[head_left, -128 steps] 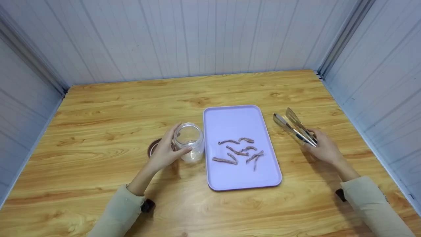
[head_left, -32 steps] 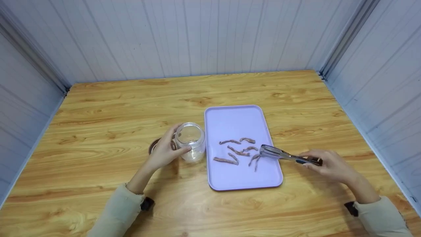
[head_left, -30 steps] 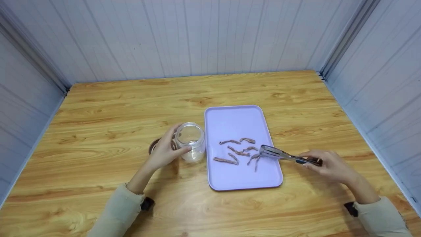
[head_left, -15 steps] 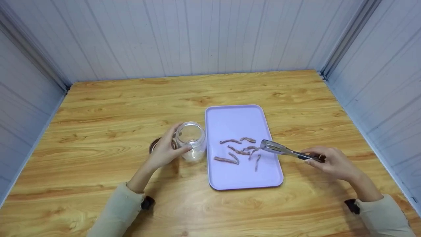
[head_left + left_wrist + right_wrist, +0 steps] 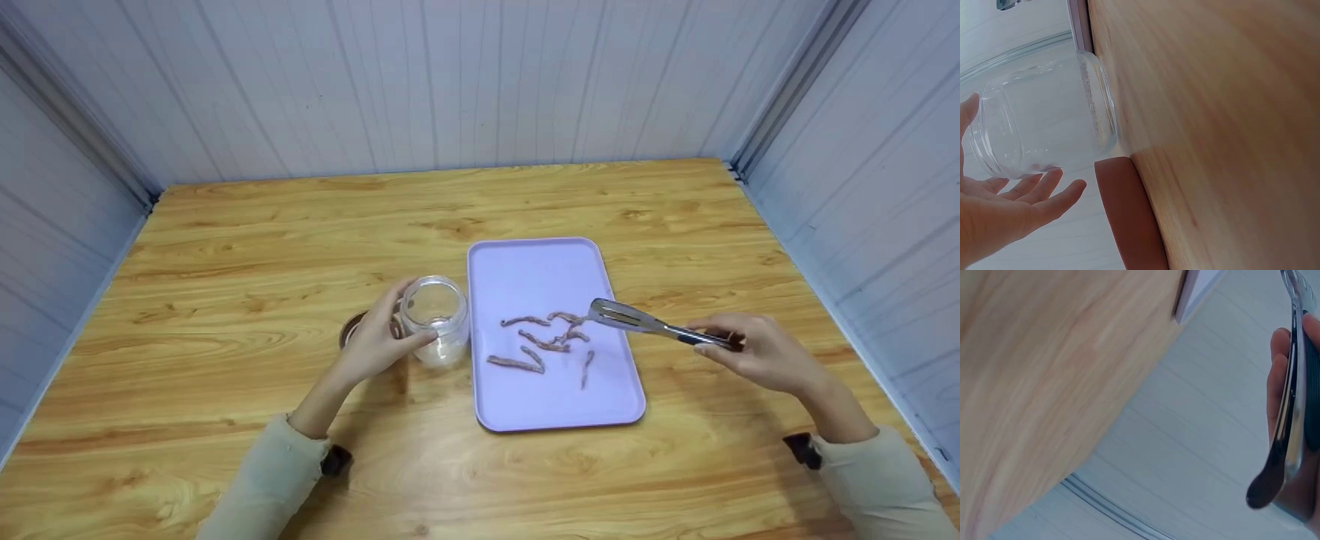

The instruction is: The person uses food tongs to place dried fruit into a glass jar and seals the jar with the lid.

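Observation:
My left hand [image 5: 379, 341] holds a clear, lidless jar [image 5: 442, 346] upright beside the tray, its thumb and fingers around the upper part. The glass [image 5: 1044, 112] stands on the table in the left wrist view. In my right hand [image 5: 765, 352] are metal tongs [image 5: 637, 319] with dark grips, squeezed together over the tray's right side. A thin brown dried strip [image 5: 576, 324] hangs from their tip. More brown, root-like strips [image 5: 516, 365] lie on the lilac tray [image 5: 536, 277]. The right wrist view shows the tongs [image 5: 1292, 410] within the fingers.
A brown round lid [image 5: 351, 328] lies on the table left of the jar, partly behind my left hand; its edge [image 5: 1129, 216] shows in the left wrist view. Pale panel walls [image 5: 480, 90] enclose the wooden table [image 5: 262, 247] at the back and sides.
My right hand brought the tongs in from the right of the tray, squeezed them on a strip and raised it away from the one it crossed. My left hand stays on the jar.

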Demonstrator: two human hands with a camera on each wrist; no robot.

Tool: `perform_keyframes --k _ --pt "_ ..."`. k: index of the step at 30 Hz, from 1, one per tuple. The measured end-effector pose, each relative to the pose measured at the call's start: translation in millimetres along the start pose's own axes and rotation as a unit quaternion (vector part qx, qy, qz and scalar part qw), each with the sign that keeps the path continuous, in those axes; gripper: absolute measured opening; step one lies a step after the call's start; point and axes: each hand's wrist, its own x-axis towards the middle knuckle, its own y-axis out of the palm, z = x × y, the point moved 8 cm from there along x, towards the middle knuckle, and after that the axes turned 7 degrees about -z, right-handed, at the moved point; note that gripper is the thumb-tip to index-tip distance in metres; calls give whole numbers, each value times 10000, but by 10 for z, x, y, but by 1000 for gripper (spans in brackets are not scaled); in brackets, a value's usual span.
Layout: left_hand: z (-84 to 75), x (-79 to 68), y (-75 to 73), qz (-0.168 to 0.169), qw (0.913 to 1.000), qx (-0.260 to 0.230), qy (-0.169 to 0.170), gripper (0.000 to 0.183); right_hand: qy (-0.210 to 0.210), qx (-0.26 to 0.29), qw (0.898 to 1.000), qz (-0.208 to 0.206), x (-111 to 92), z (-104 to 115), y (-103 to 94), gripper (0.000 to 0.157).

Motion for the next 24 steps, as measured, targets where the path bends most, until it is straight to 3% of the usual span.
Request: perform_keyframes --k 5,24 --pt "3 3 5 20 10000 -63 42 72 -141 -12 9999 -90 151 196 -42 28" --pt "13 7 6 9 10000 -27 87 71 -565 -54 9983 -158 551 360 26 28"
